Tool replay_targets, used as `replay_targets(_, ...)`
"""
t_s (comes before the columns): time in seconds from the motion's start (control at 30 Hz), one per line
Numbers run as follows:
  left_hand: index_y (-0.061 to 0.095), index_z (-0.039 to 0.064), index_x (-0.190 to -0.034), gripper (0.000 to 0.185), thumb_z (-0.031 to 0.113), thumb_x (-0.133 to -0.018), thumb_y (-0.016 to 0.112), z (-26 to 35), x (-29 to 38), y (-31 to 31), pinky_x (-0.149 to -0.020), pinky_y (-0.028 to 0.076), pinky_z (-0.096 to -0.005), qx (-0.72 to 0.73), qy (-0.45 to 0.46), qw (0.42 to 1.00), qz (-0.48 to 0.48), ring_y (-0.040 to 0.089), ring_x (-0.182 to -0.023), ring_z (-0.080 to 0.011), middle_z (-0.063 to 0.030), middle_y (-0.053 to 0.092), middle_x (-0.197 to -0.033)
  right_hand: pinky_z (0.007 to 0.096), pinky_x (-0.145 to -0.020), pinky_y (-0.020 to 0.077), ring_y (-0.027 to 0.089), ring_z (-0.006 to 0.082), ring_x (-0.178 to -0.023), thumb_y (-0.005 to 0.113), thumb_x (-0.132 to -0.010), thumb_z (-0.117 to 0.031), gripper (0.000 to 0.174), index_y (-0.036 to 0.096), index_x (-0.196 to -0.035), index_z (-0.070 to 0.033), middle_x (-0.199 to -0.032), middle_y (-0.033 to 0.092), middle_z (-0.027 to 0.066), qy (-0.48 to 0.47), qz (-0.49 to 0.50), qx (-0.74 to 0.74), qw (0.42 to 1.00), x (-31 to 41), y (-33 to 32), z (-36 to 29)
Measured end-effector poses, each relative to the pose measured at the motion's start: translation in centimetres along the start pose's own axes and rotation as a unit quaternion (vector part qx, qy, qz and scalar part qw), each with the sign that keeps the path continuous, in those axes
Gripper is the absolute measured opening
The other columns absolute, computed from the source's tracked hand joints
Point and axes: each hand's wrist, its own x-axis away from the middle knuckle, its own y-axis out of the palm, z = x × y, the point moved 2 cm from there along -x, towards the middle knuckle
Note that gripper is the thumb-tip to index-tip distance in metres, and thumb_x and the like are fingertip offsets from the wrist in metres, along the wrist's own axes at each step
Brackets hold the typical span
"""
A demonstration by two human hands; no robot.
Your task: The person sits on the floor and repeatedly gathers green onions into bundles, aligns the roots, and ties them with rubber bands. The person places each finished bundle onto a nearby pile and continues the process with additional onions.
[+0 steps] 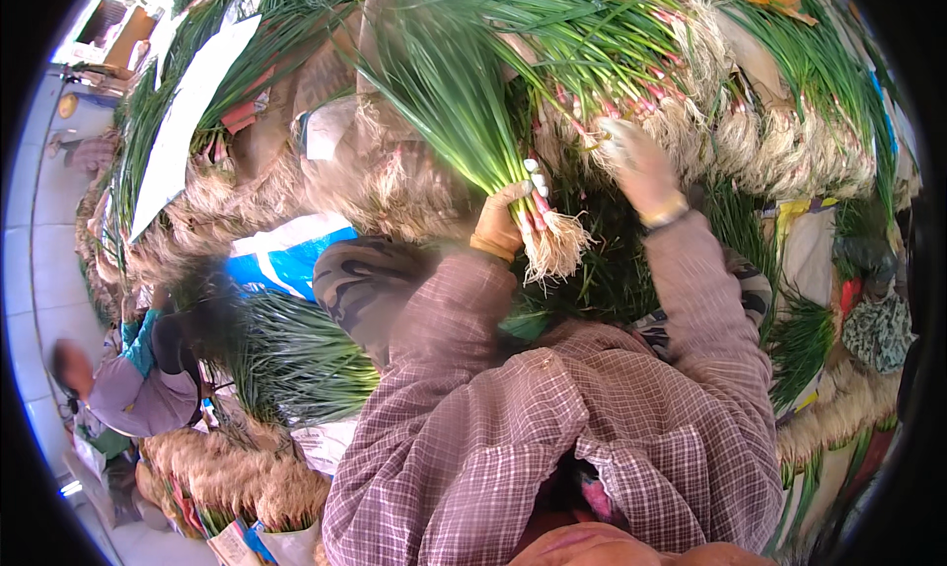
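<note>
My left hand [501, 214], in a tan glove with white fingertips, is closed around a bunch of green onions [462, 114]. Their long green leaves fan out away from me, and their pale roots [558, 244] hang over toward my lap. My right hand [640, 168], gloved and blurred by motion, is beside the pink stem ends and roots of a large pile of green onions [621, 55]. Whether its fingers hold a stalk cannot be made out. Dark green leaf scraps [599, 270] lie below, between my camouflage-clad knees.
More onion bundles with bushy roots [799, 148] line the far right. At left are a white sheet [194, 122], a blue-and-white sack [292, 259] and another leafy bundle [311, 351]. A person [148, 388] sits at far left by the tiled floor [55, 270]. Root bundles [237, 470] stand behind.
</note>
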Motion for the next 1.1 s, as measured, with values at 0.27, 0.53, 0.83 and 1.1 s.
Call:
replay_targets(0.27, 0.055, -0.002, -0.121, 0.039, 0.006, -0.083, 0.061, 0.5, -1.8, -0.2, -0.078, 0.056, -0.0383, 0.05, 0.065, 0.997, -0.014, 0.067, -0.089, -0.028, -0.016, 0.067, -0.101, 0.0432, -0.056, 0.0478, 0.062, 0.03, -0.069, 0.058, -0.086, -0.016, 0.012, 0.064, -0.094, -0.01, -0.076, 0.062, 0.0102, -0.005, -0.022, 0.105, 0.994, -0.6, 5.0, -3.0)
replay_targets(0.53, 0.061, -0.004, -0.103, 0.028, 0.013, -0.081, 0.063, -0.1, -1.6, 0.5, -0.073, 0.057, -0.0396, 0.031, 0.024, 0.999, -0.038, 0.066, -0.079, -0.0273, -0.0163, 0.067, -0.089, 0.0334, -0.066, 0.0505, 0.064, 0.0248, -0.072, 0.06, -0.088, -0.015, 0.014, 0.067, -0.094, -0.005, -0.082, 0.068, 0.0105, 0.132, -0.015, -0.151, 0.98, 1.9, 5.9, 1.0)
replay_targets(0.83, 0.057, 0.005, -0.109, 0.031, 0.009, -0.08, 0.065, -0.6, 1.1, 1.1, -0.071, 0.055, -0.0356, 0.148, -0.027, 0.985, -0.083, 0.063, -0.085, -0.022, -0.0101, 0.063, -0.094, 0.0308, -0.097, 0.0428, 0.054, 0.021, -0.118, 0.058, -0.093, -0.038, 0.049, 0.056, -0.125, -0.001, -0.128, 0.058, 0.0148, 0.049, -0.145, -0.43, 0.89, 1.6, 5.6, -3.9)
replay_targets(1.1, 0.058, 0.013, -0.109, 0.031, 0.003, -0.08, 0.062, -0.5, 1.4, 1.1, -0.077, 0.053, -0.034, 0.208, -0.048, 0.968, -0.133, 0.061, -0.084, -0.0181, -0.0039, 0.061, -0.095, 0.0404, -0.066, 0.05, 0.063, 0.0328, -0.076, 0.055, -0.086, -0.014, 0.012, 0.062, -0.085, -0.004, -0.079, 0.064, 0.0149, -0.045, -0.096, -0.006, 0.994, 4.8, 5.0, 0.1)
